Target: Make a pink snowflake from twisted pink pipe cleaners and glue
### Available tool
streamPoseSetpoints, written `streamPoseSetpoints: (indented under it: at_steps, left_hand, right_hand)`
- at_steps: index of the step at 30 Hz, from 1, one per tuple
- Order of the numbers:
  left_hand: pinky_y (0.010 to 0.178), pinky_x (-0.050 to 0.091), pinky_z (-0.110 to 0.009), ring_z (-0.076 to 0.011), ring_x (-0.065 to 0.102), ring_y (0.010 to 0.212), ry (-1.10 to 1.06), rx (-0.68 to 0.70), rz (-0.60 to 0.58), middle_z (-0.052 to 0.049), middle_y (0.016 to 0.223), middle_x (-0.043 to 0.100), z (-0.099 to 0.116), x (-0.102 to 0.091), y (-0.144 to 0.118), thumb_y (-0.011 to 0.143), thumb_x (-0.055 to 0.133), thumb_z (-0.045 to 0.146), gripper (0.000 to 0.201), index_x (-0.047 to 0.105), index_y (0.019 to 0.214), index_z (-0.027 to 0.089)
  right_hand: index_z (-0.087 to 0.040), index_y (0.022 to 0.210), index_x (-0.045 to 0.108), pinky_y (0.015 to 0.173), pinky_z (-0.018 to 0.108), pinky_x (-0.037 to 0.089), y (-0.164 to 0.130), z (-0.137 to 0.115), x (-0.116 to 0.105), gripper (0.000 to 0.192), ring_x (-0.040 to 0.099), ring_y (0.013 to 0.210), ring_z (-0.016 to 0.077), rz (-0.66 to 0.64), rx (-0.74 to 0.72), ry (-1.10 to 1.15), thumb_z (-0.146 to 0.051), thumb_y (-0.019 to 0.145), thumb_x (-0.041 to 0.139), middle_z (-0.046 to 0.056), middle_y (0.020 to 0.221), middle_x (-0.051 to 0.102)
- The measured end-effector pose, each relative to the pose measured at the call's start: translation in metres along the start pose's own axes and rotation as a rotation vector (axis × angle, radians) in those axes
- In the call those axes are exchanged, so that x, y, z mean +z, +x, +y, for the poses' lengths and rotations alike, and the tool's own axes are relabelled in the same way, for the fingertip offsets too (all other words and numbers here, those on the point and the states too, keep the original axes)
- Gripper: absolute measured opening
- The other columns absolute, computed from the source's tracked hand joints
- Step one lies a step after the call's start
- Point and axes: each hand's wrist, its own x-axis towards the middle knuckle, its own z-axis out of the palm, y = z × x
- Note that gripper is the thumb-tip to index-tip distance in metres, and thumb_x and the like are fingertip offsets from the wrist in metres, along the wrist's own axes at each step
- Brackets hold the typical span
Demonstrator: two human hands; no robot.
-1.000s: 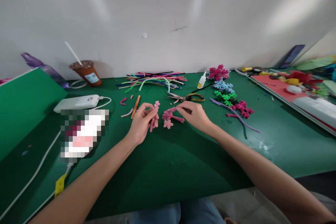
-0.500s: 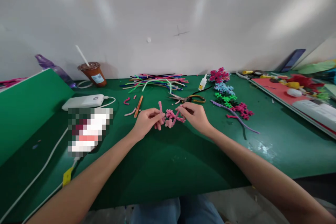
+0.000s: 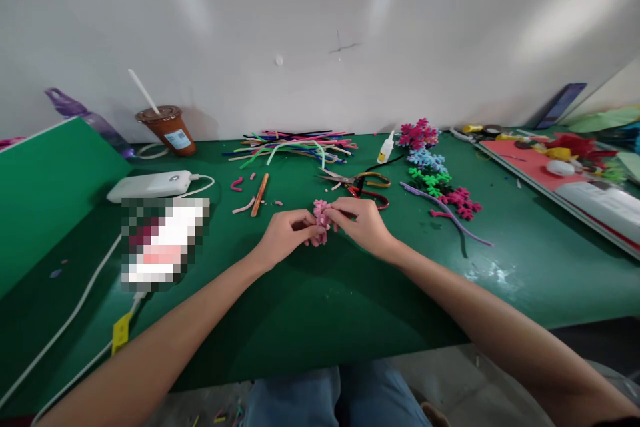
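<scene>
Between both hands, a pink pipe-cleaner shape with short branching arms is held above the green table. My left hand pinches it from the left, its lower part hidden by the fingers. My right hand has thumb and fingertips closed on its right side, close to the left fingers. Just beyond the right hand lie open scissors with yellow and red handles. Pink pipe-cleaner offcuts and a brown-orange stick rest beyond the left hand.
A pile of coloured pipe cleaners lies by the white partition, beside a glue bottle. Finished branching shapes and a purple pipe cleaner sit right. Leftward are a drink cup, a power bank and cables.
My hands have come closer together, and the pink shape is now bunched between them. The pink length that stuck up by my left hand no longer shows. The view has tilted down slightly.
</scene>
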Motion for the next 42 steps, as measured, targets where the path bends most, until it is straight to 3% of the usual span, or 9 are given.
streamPoseSetpoints:
  at_steps: [7, 16, 22, 33, 36, 39, 42]
  left_hand:
    - [0.055, 0.051, -0.023, -0.0133, 0.064, 0.056, -0.014, 0.01, -0.027, -0.005, 0.068, 0.07, -0.003, 0.002, -0.002, 0.081, 0.063, 0.032, 0.019, 0.066, 0.074, 0.015]
    - [0.055, 0.051, -0.024, -0.0136, 0.064, 0.056, 0.022, 0.007, -0.009, -0.006, 0.068, 0.07, -0.004, 0.001, -0.001, 0.081, 0.063, 0.036, 0.023, 0.065, 0.072, 0.015]
    - [0.055, 0.051, -0.024, -0.0137, 0.064, 0.055, 0.046, 0.011, -0.035, -0.006, 0.071, 0.071, -0.004, 0.003, -0.001, 0.081, 0.062, 0.034, 0.02, 0.068, 0.075, 0.016]
    - [0.056, 0.05, -0.023, -0.0129, 0.061, 0.054, 0.1, 0.06, -0.031, -0.003, 0.067, 0.069, 0.0, 0.004, -0.002, 0.081, 0.061, 0.03, 0.019, 0.072, 0.071, 0.018]
    - [0.058, 0.049, -0.023, -0.0128, 0.06, 0.057, 0.135, 0.096, 0.071, -0.003, 0.07, 0.069, 0.001, 0.0, -0.002, 0.083, 0.06, 0.032, 0.02, 0.072, 0.074, 0.019]
    - [0.059, 0.046, -0.024, -0.0138, 0.057, 0.063, 0.183, 0.156, 0.279, -0.003, 0.073, 0.065, -0.001, -0.007, 0.002, 0.081, 0.063, 0.034, 0.02, 0.071, 0.07, 0.02]
    - [0.058, 0.044, -0.024, -0.0158, 0.056, 0.07, 0.203, 0.173, 0.432, -0.004, 0.08, 0.063, -0.004, -0.015, 0.006, 0.077, 0.068, 0.035, 0.018, 0.072, 0.068, 0.021]
  right_hand:
    - [-0.017, 0.076, 0.068, 0.058, 0.024, 0.043, -0.002, 0.005, 0.003, 0.02, 0.056, 0.061, 0.011, -0.024, -0.052, 0.022, -0.024, 0.088, 0.053, 0.002, 0.068, 0.062]
    - [-0.017, 0.071, 0.067, 0.061, 0.025, 0.045, -0.002, 0.007, 0.0, 0.022, 0.055, 0.061, 0.0106, -0.035, -0.05, 0.041, -0.025, 0.088, 0.055, 0.001, 0.068, 0.061]
    - [-0.018, 0.081, 0.068, 0.062, 0.026, 0.046, -0.004, 0.011, 0.003, 0.014, 0.056, 0.066, 0.0122, -0.045, -0.14, 0.003, -0.025, 0.086, 0.057, 0.002, 0.073, 0.065]
    - [-0.019, 0.083, 0.068, 0.063, 0.025, 0.046, -0.002, 0.009, 0.0, 0.014, 0.057, 0.068, 0.012, -0.067, -0.146, -0.053, -0.026, 0.087, 0.057, 0.002, 0.076, 0.067]
    - [-0.018, 0.092, 0.069, 0.063, 0.025, 0.046, 0.003, 0.014, -0.006, 0.017, 0.061, 0.076, 0.0139, -0.003, -0.07, -0.077, -0.025, 0.088, 0.054, 0.004, 0.087, 0.07]
    - [-0.018, 0.096, 0.069, 0.063, 0.027, 0.046, 0.007, 0.023, -0.012, 0.019, 0.062, 0.076, 0.0154, 0.052, 0.026, -0.205, -0.024, 0.088, 0.052, 0.006, 0.092, 0.07]
    - [-0.018, 0.098, 0.068, 0.063, 0.028, 0.045, 0.007, 0.03, -0.018, 0.019, 0.061, 0.075, 0.0164, -0.053, 0.059, -0.388, -0.028, 0.085, 0.057, 0.007, 0.098, 0.068]
